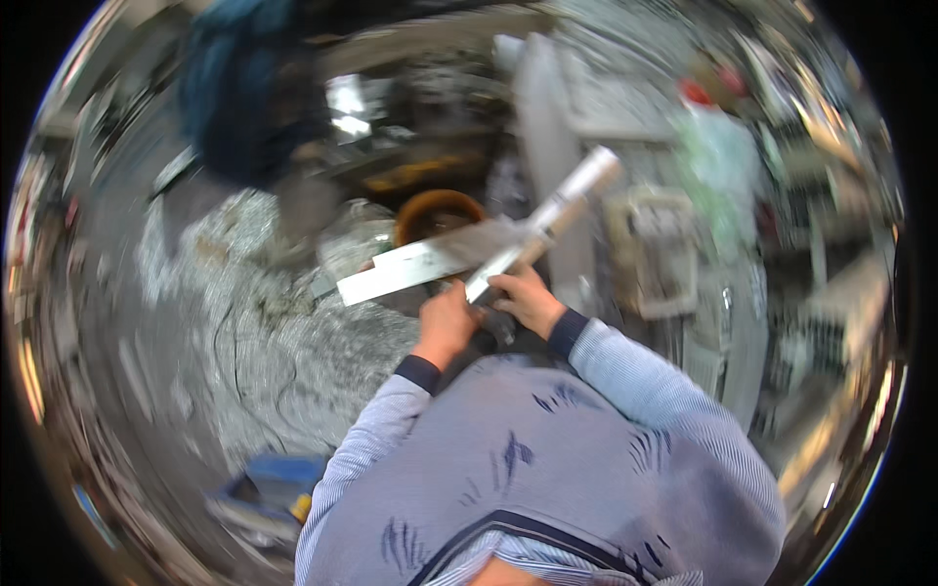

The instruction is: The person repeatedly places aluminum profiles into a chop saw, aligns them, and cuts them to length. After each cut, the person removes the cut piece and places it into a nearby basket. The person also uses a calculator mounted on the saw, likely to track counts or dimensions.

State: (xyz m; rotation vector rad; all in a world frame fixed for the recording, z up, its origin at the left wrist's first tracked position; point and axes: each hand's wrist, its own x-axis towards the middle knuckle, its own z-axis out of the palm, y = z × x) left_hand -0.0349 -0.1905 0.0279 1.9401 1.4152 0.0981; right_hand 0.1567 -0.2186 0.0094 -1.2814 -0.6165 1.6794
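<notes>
In front of my body, my left hand (448,320) is closed at the near edge of a flat white strip (396,273) that points to the left. My right hand (529,297) is wrapped around a long white bar (572,188) slanting away to the upper right. The bar's near end lies between my two hands, across the right end of the strip. Motion blur hides the exact finger contact. Just beyond the strip stands a round orange-brown bowl (410,217), its near side partly covered by the strip.
A crumpled silvery sheet (322,366) spreads at the left. A blue bin (278,479) sits at the lower left. To the right are a pale rectangular frame (689,259) and a greenish translucent bag (723,176). Someone in dark blue clothing (244,93) is at the upper left.
</notes>
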